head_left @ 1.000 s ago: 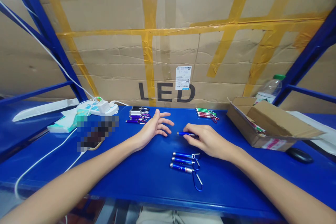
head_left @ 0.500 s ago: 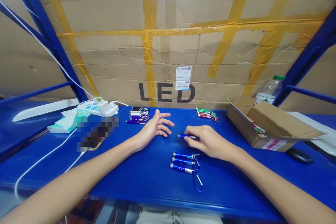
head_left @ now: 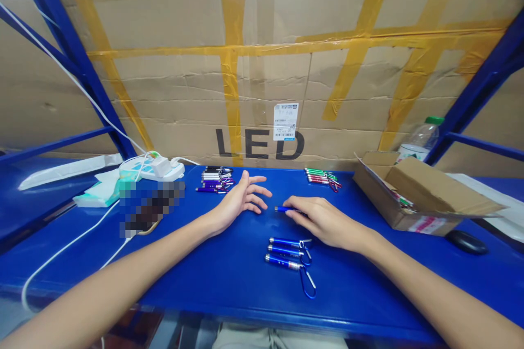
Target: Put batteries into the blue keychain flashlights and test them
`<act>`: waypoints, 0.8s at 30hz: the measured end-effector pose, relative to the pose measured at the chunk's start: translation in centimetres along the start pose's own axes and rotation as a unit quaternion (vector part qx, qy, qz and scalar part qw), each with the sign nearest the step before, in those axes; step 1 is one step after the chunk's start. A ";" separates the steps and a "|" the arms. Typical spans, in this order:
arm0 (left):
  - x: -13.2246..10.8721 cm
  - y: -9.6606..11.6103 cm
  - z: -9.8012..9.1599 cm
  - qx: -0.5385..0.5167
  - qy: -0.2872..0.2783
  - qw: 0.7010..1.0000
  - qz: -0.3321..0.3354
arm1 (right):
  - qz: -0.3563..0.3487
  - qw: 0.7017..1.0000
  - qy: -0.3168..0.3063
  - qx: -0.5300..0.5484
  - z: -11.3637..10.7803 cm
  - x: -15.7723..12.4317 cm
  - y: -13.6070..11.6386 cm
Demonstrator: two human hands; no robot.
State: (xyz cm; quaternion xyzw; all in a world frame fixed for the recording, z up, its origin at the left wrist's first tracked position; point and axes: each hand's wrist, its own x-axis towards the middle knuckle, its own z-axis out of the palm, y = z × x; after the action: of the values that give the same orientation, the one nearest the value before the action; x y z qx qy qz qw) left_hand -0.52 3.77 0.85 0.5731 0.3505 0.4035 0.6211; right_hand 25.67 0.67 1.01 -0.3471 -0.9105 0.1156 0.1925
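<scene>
My right hand [head_left: 323,221] is closed on a blue penlight [head_left: 280,209]; its metal tip sticks out to the left and the rest is hidden under the fingers. Just nearer to me lie three more blue penlights [head_left: 284,251], side by side, with carabiner clips at their right ends. My left hand [head_left: 241,196] is open, palm turned inward and fingers spread, with nothing in it. Beyond it sits a group of black, silver and purple penlights [head_left: 215,177]. At the back right, green and red penlights [head_left: 321,177] lie in a row.
An open cardboard box [head_left: 426,191] stands at the right, beside a black computer mouse [head_left: 468,241] and a plastic bottle [head_left: 423,139]. At the left are a power strip [head_left: 164,172], a phone [head_left: 151,212], a tissue pack [head_left: 98,191] and white cables. A large taped cardboard sheet [head_left: 184,92] backs the blue table.
My right hand's fingers have shifted slightly left and now cover more of the blue penlight. My left hand and the laid-out penlights stay where they were.
</scene>
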 end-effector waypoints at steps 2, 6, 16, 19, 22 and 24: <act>0.1 -0.1 -0.1 0.006 -0.001 1.000 0.003 | -0.006 1.000 0.007 0.003 0.0 0.0 0.0; 0.1 -0.6 -0.2 0.085 -0.015 0.995 0.044 | -0.010 0.999 0.040 0.018 -0.1 0.2 -0.1; -1.0 -0.5 0.6 0.271 -0.088 0.956 0.067 | 0.031 0.997 0.020 0.072 0.3 0.1 -1.0; -1.0 -0.3 0.5 0.296 -0.067 0.949 0.085 | 0.048 0.996 0.034 0.068 0.2 0.2 -0.7; -0.8 -0.4 0.1 0.304 -0.035 0.947 0.099 | 0.053 0.995 0.059 0.056 0.1 0.3 -0.1; -0.6 -0.4 -0.1 0.309 -0.024 0.946 0.099 | 0.055 0.995 0.072 0.045 0.1 0.4 0.2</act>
State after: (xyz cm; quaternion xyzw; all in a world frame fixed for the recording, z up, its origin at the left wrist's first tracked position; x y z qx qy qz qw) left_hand -0.78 3.25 0.39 0.7782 0.3848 0.3212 0.3784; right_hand 25.47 1.06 0.93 -0.3951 -0.8679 0.1416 0.2659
